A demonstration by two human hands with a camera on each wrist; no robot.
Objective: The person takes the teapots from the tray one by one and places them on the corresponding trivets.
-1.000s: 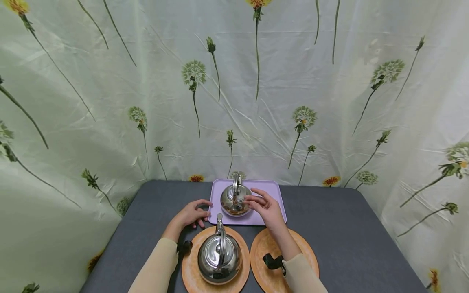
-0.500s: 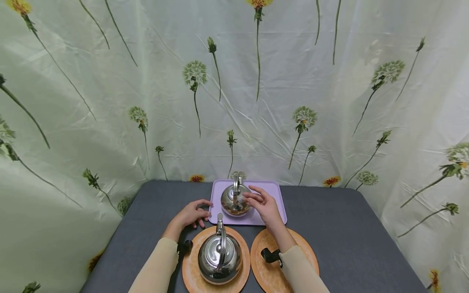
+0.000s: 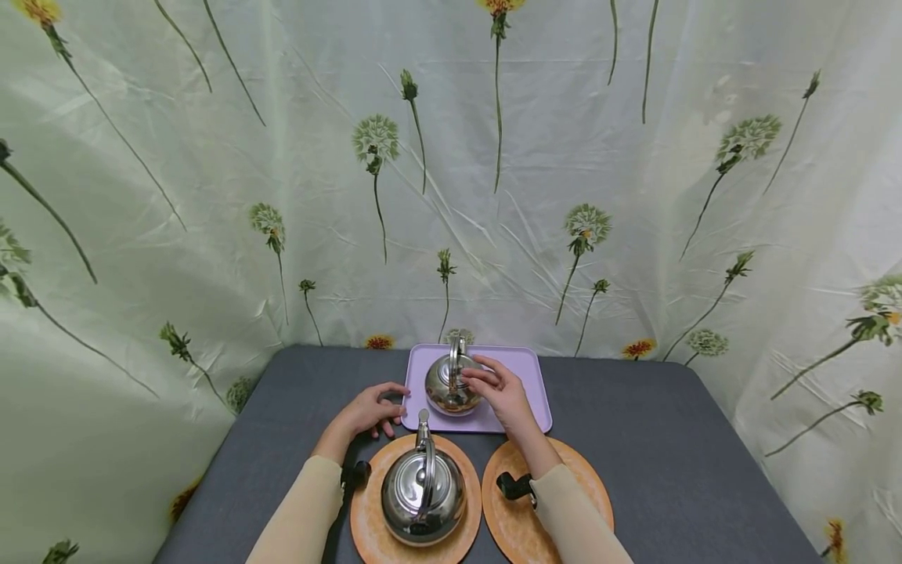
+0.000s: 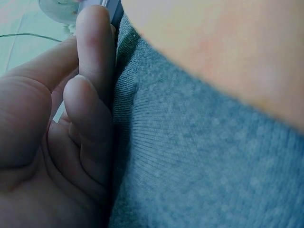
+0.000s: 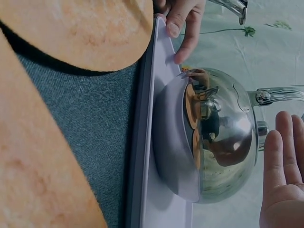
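Observation:
A small steel kettle (image 3: 438,393) stands upright on a lilac tray (image 3: 524,413) at the back of the table. My right hand (image 3: 506,395) hovers over its right side. In the right wrist view, the straight fingers of that hand (image 5: 285,185) are right by the lid knob (image 5: 262,134) and grip nothing. Beside the tray's left edge is my left hand (image 3: 362,411), low on the cloth with relaxed fingers. Its thumb and a finger (image 5: 190,40) overlap the tray's corner in the right wrist view.
A bigger steel kettle (image 3: 409,505) sits on a round orange mat (image 3: 366,509) in front, its spout pointing toward the tray. A second orange mat (image 3: 588,478) lies under my right forearm. Grey cloth (image 3: 676,470) covers the table, and a flowered curtain (image 3: 521,266) hangs behind.
My right hand has shifted slightly left and away from me, closer to the small kettle's lid. The left hand and both kettles have stayed in place.

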